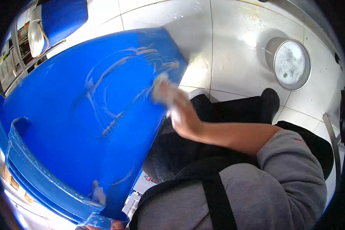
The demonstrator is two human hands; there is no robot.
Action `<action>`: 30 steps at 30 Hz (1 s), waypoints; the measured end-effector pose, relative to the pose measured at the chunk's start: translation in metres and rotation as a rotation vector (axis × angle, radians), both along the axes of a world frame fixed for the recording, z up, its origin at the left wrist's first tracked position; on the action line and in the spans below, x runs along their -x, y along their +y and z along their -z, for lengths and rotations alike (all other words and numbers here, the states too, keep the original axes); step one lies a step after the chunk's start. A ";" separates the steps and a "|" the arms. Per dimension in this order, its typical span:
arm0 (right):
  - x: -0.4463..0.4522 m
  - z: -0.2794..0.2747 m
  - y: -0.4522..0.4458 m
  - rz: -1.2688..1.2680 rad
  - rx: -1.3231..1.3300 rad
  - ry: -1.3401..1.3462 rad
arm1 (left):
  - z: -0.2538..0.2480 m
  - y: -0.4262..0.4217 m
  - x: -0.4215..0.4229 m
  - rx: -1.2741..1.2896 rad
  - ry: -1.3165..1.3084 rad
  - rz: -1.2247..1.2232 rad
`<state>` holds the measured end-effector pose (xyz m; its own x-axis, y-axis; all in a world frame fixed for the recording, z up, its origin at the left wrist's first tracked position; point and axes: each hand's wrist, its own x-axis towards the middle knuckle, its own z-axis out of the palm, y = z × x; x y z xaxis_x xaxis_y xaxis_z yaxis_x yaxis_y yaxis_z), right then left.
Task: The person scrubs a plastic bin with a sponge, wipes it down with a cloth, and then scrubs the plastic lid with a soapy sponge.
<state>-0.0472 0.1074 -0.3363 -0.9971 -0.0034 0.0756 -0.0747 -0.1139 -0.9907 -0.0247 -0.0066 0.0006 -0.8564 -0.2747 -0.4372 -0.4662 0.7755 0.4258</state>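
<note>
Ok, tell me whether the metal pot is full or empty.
Not empty: white suds show inside the metal pot. How full it is beneath them, I cannot tell.

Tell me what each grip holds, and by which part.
Right grip: blurred, pale pad, part unclear. Left grip: blue container, apparently by its rim.

No legible lettering or numbers.

A black strap (220, 201) crosses a grey top (253, 188) — its sleeve (289, 161) marked in red.
</note>
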 end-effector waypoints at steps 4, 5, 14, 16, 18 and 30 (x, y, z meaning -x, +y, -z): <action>0.037 0.118 0.001 -0.094 -0.177 -0.456 | 0.008 -0.002 -0.002 -0.006 0.018 0.000; 0.027 0.185 -0.024 -0.077 -0.292 -0.419 | 0.009 -0.002 -0.002 -0.007 0.025 0.002; 0.090 0.170 -0.002 -0.241 -0.345 -0.467 | 0.016 -0.006 -0.004 -0.017 0.046 -0.011; 0.035 0.189 -0.005 -0.089 -0.291 -0.387 | 0.021 -0.008 -0.003 -0.023 0.053 -0.016; 0.063 0.187 -0.003 -0.341 -0.275 -0.631 | 0.025 -0.010 -0.001 -0.023 0.056 -0.013; 0.117 0.140 -0.016 -0.167 -0.388 -0.273 | 0.034 -0.012 0.000 -0.030 0.077 -0.013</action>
<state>-0.1640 0.0914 -0.4767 -0.9639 -0.1405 -0.2260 0.1806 0.2782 -0.9434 -0.0243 -0.0188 -0.0331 -0.8841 -0.2738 -0.3787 -0.4413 0.7557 0.4838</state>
